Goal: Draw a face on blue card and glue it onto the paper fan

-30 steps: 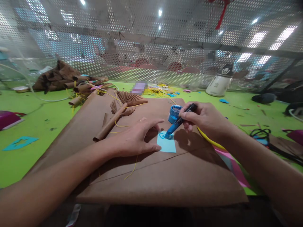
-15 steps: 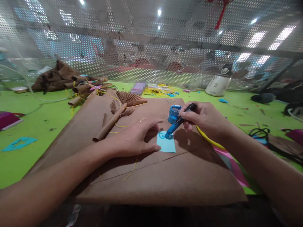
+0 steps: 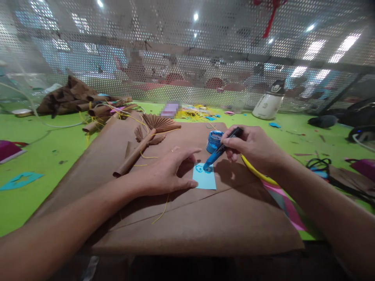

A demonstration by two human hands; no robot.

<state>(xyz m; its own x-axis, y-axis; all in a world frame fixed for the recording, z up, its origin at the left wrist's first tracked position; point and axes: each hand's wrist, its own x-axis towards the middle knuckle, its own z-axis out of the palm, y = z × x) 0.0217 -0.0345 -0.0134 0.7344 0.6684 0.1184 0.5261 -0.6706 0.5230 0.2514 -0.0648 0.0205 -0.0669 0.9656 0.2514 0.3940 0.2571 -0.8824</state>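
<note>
My right hand [image 3: 244, 142] pinches a dark marker [image 3: 224, 146] whose lower end is coated in blue paint. The painted end touches the upper right of a small light-blue paper square [image 3: 205, 180]. Blue looped marks run along the top of that square. My left hand [image 3: 172, 169] lies on the left with thumb and fingers apart, the thumb tip resting on the paper's lower left edge. Just behind the marker, beside my right fingers, stands an open jar of blue paint [image 3: 213, 144]. Brown kraft paper [image 3: 199, 222] lies under everything.
A rolled brown paper stick with pleated fans [image 3: 152, 130] lies behind my left hand. More brown rolls [image 3: 98, 111] are piled at the back left. A white bottle [image 3: 268, 105] stands at the back right. Yellow thread [image 3: 196, 112] and paper scraps litter the green table [image 3: 67, 136].
The marker's painted end has shifted slightly left and up on the paper, and the blue marks show a little more. My left hand stays in place; the view has shifted a little.
</note>
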